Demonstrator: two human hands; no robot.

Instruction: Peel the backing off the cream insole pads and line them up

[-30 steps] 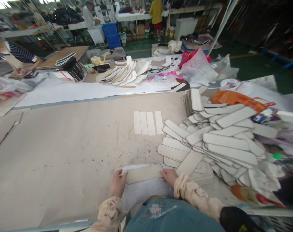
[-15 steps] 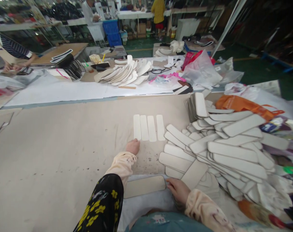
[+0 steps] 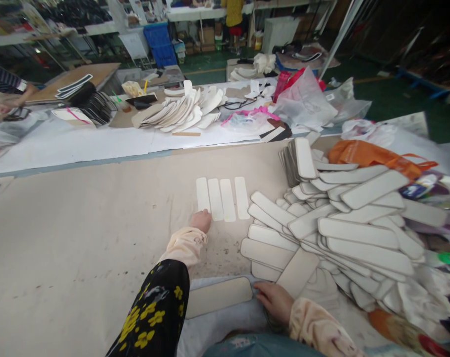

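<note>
Several narrow white strips point(image 3: 228, 199) lie side by side on the tabletop. My left hand point(image 3: 201, 220) is closed at the lower end of the leftmost strip point(image 3: 202, 192), its fingertips pinched on that end. Closer to me, a longer cream strip with rounded corners and a dark edge point(image 3: 222, 296) lies on a pale cloth point(image 3: 225, 322); my left sleeve partly covers its left side. My right hand point(image 3: 275, 300) rests just beyond its right end with fingers curled together. Whatever may be between those fingers is hidden.
A large loose pile of rounded cream strips point(image 3: 359, 233) spreads over the right side, with an upright stack point(image 3: 303, 158) behind it. An orange bag point(image 3: 369, 154) lies beyond. Across the table sit curved white pieces point(image 3: 184, 109) and plastic bags point(image 3: 303, 101). A co-worker's arm point(image 3: 9, 87) shows far left.
The whole view has shifted slightly, so the tabletop things appear farther left. Both hands keep nearly the same places beside the strips, with no clear change of grip.
</note>
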